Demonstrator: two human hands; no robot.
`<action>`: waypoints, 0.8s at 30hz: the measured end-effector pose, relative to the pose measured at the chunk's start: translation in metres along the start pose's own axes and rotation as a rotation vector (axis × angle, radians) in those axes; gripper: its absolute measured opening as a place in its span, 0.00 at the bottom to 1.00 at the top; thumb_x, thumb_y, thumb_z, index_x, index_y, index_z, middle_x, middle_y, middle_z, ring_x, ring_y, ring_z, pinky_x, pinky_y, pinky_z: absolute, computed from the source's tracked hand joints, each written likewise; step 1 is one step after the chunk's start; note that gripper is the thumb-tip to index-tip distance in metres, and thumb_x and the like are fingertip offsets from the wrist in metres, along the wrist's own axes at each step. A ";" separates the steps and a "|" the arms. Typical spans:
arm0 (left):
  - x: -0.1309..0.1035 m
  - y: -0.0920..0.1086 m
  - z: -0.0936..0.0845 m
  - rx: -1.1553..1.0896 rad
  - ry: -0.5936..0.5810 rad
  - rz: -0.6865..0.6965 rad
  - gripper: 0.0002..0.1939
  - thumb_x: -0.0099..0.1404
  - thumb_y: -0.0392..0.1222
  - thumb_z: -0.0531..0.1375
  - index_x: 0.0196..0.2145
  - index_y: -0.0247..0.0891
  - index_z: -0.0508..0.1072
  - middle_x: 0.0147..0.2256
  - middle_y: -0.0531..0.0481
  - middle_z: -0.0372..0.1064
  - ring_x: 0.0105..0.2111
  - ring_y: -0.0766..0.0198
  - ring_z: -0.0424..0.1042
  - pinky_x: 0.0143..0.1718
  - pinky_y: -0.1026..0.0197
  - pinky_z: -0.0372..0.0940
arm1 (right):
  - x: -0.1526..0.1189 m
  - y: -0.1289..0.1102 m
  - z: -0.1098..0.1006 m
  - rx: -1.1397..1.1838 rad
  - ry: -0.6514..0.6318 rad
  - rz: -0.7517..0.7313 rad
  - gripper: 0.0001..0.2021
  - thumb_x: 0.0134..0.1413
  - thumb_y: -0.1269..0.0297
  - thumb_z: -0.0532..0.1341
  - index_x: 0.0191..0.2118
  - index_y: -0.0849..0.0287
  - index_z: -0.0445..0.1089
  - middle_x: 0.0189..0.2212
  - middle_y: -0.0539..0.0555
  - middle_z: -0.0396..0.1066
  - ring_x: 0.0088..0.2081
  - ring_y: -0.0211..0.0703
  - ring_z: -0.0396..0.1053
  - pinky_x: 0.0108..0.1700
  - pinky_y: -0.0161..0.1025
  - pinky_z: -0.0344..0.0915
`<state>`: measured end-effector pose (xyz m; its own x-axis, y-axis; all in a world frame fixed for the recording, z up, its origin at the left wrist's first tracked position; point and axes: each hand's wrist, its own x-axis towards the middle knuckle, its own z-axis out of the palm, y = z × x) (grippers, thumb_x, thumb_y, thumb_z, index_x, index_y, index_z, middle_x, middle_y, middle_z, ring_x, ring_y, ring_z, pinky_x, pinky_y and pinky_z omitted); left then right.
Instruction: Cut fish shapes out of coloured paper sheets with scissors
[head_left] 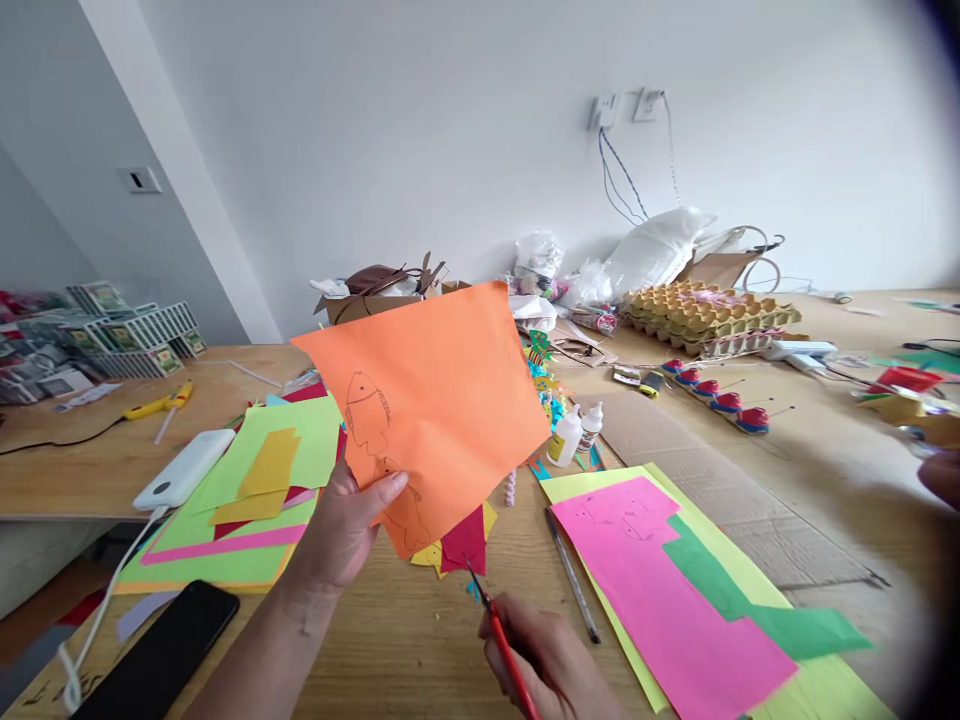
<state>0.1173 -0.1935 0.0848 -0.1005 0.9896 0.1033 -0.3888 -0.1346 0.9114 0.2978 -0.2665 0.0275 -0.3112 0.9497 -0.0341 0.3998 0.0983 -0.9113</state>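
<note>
Gripped the orange sheet (pixel 450 385) by its lower left edge in the left hand (pixel 351 520), raised above the bench (pixel 367 655). Gripped the red tool (pixel 505 648), probably scissors, in the right hand (pixel 541 645), below and right of the sheet, apart from it. Aimed the tool's long axis forward and left, up towards the sheet's lower edge. Showed two drawn fish (pixel 367 412), heads up, in a row slanting along the left edge.

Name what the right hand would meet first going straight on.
Probably the flat dark red paper piece, via the held slim red tool; depth against the orange paper sheet is unclear.
</note>
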 end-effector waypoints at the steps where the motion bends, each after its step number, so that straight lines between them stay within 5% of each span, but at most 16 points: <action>1: -0.001 0.000 0.002 -0.003 -0.003 -0.014 0.29 0.47 0.36 0.65 0.49 0.44 0.67 0.45 0.49 0.72 0.49 0.52 0.66 0.48 0.53 0.64 | 0.002 -0.003 0.002 0.003 -0.009 -0.001 0.14 0.54 0.55 0.50 0.23 0.57 0.60 0.18 0.46 0.57 0.22 0.36 0.54 0.24 0.32 0.50; 14: -0.007 -0.011 0.002 -0.031 -0.084 -0.086 0.25 0.51 0.37 0.63 0.49 0.43 0.66 0.46 0.49 0.72 0.47 0.54 0.68 0.42 0.57 0.66 | 0.012 -0.023 0.005 0.058 -0.048 0.001 0.12 0.55 0.62 0.48 0.22 0.58 0.54 0.18 0.44 0.50 0.22 0.34 0.50 0.24 0.32 0.47; 24: -0.006 -0.019 -0.004 -0.051 -0.105 -0.133 0.21 0.51 0.36 0.63 0.45 0.44 0.70 0.43 0.51 0.73 0.44 0.56 0.70 0.41 0.58 0.67 | 0.013 -0.013 0.010 0.111 -0.050 0.023 0.17 0.56 0.54 0.48 0.23 0.59 0.58 0.15 0.44 0.51 0.20 0.34 0.51 0.23 0.32 0.49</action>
<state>0.1212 -0.1968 0.0654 0.0502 0.9984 0.0265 -0.4386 -0.0018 0.8987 0.2800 -0.2587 0.0347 -0.3471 0.9349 -0.0737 0.3102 0.0403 -0.9498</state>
